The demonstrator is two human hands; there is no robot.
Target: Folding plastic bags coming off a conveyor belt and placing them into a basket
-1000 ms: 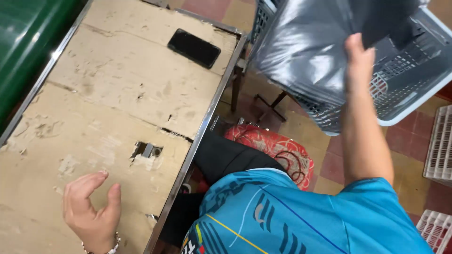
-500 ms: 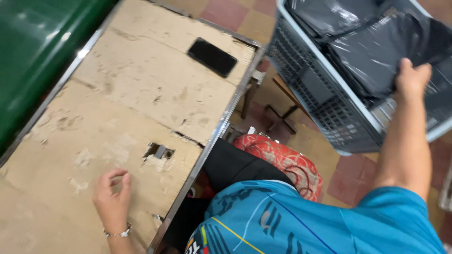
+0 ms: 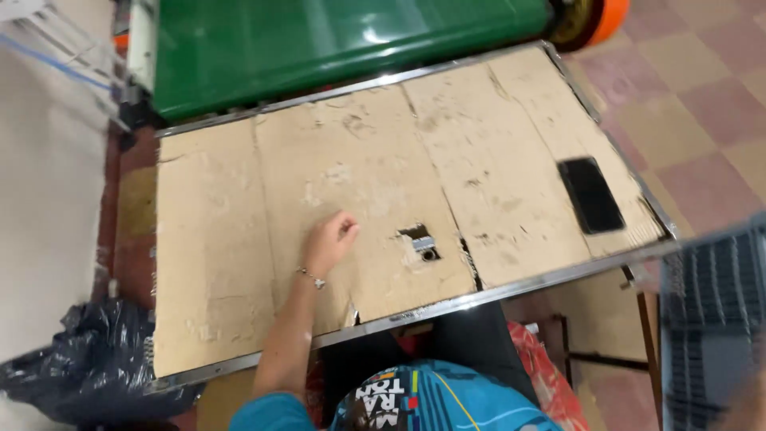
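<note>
My left hand (image 3: 329, 241) rests on a worn cardboard sheet (image 3: 239, 239) that covers a metal-framed table. Its fingers are curled in loosely and hold nothing. Just to its right, a small hole in the cardboard (image 3: 420, 242) shows a metal part. A black phone (image 3: 590, 194) lies flat near the table's right end, well away from the hand. My right hand is out of the picture; only a blurred patch shows in the bottom right corner.
A green conveyor belt (image 3: 351, 40) with an orange roller end (image 3: 600, 16) runs along the table's far side. A blurred grey plastic basket (image 3: 710, 311) stands at the right. A black plastic bag (image 3: 88, 367) lies on the floor at the left, and a red patterned seat (image 3: 546, 379) sits under me.
The view has swung left, off the basket and onto the table. My right hand, which was on the dark bags in the basket, has left the frame. My left hand has curled up.
</note>
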